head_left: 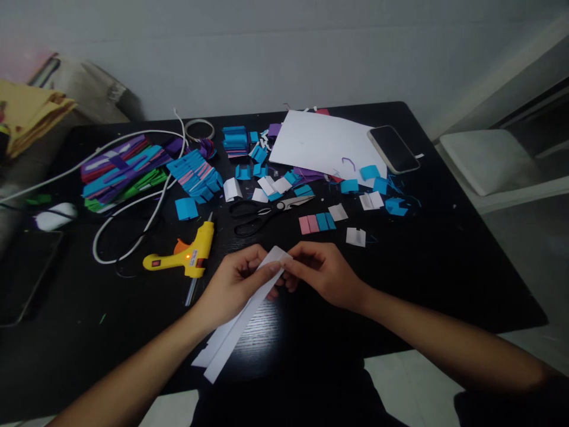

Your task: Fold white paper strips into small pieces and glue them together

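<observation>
Several long white paper strips slant from my hands toward the table's front edge, one partly over another. My left hand grips them, its thumb pressed flat on top near their upper end. At that same end my right hand pinches the paper's corner between thumb and fingers. Some fingertips of both hands are hidden beneath the paper. Left of my hands a yellow glue gun lies on its side with a small orange light lit. Beyond them rest black-handled scissors and a pink and blue folded paper piece.
White sheets and a phone lie at the back right. Folded blue paper pieces, bundled coloured strips and a looped white cable occupy the left. Small white and blue scraps are scattered across the black table.
</observation>
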